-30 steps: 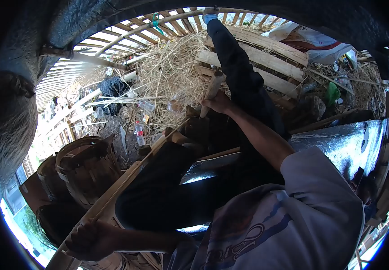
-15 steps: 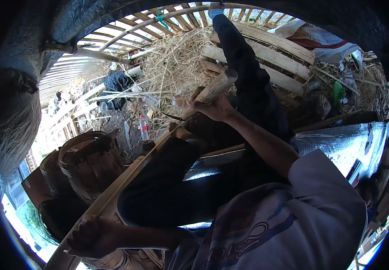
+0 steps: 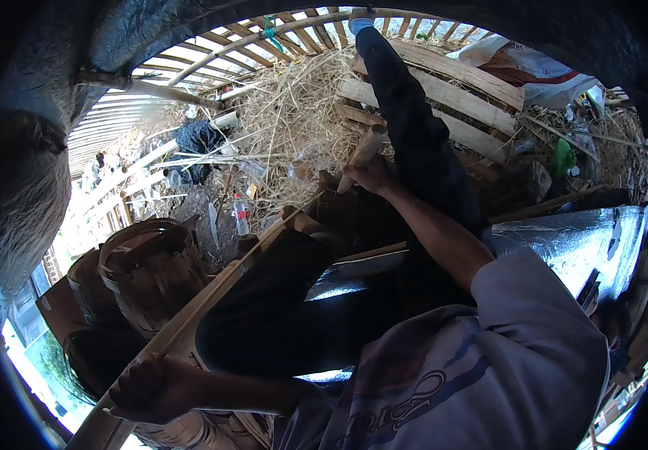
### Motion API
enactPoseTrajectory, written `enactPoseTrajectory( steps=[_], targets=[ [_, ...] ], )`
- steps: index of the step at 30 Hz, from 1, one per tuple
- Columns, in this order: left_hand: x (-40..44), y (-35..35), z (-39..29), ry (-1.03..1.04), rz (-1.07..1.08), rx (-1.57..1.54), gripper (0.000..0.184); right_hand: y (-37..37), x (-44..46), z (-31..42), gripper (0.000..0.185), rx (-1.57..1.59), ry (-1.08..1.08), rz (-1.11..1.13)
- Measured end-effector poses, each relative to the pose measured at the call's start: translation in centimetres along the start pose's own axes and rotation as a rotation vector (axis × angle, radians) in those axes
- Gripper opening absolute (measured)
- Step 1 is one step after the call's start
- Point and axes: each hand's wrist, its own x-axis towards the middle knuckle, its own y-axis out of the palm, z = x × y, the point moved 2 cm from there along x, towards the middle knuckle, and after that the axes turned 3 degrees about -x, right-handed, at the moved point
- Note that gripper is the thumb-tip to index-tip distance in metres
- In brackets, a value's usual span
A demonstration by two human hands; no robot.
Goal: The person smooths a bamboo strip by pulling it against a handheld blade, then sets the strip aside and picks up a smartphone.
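My right hand point(image 3: 369, 176) is closed around a short, thick wooden club point(image 3: 364, 154), tilted with its upper end toward the straw. A long split bamboo pole point(image 3: 211, 296) runs diagonally from the lower left across my bent leg toward the middle. My left hand point(image 3: 151, 388) is closed on the pole near its lower end, though its fingertips are partly in shadow. The pole's far end lies in the dark area below my right hand, and I cannot make out what touches it there.
Woven bamboo baskets point(image 3: 151, 274) stand at the left. Dry straw point(image 3: 294, 112) and litter, including a plastic bottle point(image 3: 241, 214), cover the ground ahead. Wooden slats point(image 3: 444, 101) lie beside my stretched leg point(image 3: 406, 97). A slatted bamboo fence point(image 3: 249, 41) curves behind. Silvery sheeting point(image 3: 571, 240) is at right.
My right hand has moved slightly right with the club, which now stands steeper and apart from the pole. My left hand has barely shifted on the pole.
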Motion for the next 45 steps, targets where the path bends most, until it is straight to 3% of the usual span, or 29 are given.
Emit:
enactPoseTrajectory(
  steps=[5, 7, 13, 20, 22, 26, 31, 39, 42, 45],
  targets=[
    [-0.1, -0.6, -0.1, 0.064, -0.165, 0.169, 0.039, -0.6, -0.5, 1.3, 0.027, 0.231, 0.252, 0.067],
    [0.0, -1.3, -0.2, 0.048, -0.117, 0.124, 0.039, -1.1, -1.3, 4.3, 0.023, 0.294, -0.049, -0.005],
    [-0.3, -1.0, -0.3, 0.061, -0.134, 0.215, 0.039, 0.0, -3.3, 9.6, 0.013, 0.207, -0.341, 0.013],
    [-0.3, -0.8, -0.2, 0.060, -0.205, 0.251, 0.041, 2.6, -4.1, 3.8, 0.013, 0.480, -0.183, 0.096],
    [-0.3, -0.5, 0.0, 0.076, -0.252, 0.281, 0.041, 2.7, -3.2, 0.8, 0.014, 0.229, -0.090, 0.065],
    [-0.3, -1.0, -0.1, 0.085, -0.318, 0.310, 0.041, 1.8, -2.9, 1.6, 0.015, 0.311, -0.038, 0.025],
    [-0.4, -1.1, 0.2, 0.110, -0.358, 0.327, 0.044, 0.8, -1.7, 0.3, 0.013, 0.098, -0.068, -0.035],
    [-0.6, -1.1, 0.2, 0.146, -0.422, 0.471, 0.051, 0.6, -1.6, 0.3, 0.013, 0.112, -0.054, 0.009],
    [-0.4, -1.5, 0.2, 0.096, -0.284, 0.379, 0.052, 0.6, -1.5, -0.1, 0.014, 0.131, -0.027, 0.004],
    [-0.4, -1.3, 0.3, 0.124, -0.379, 0.441, 0.052, 0.6, -1.4, -0.3, 0.016, 0.161, -0.002, 0.006]
  ],
)
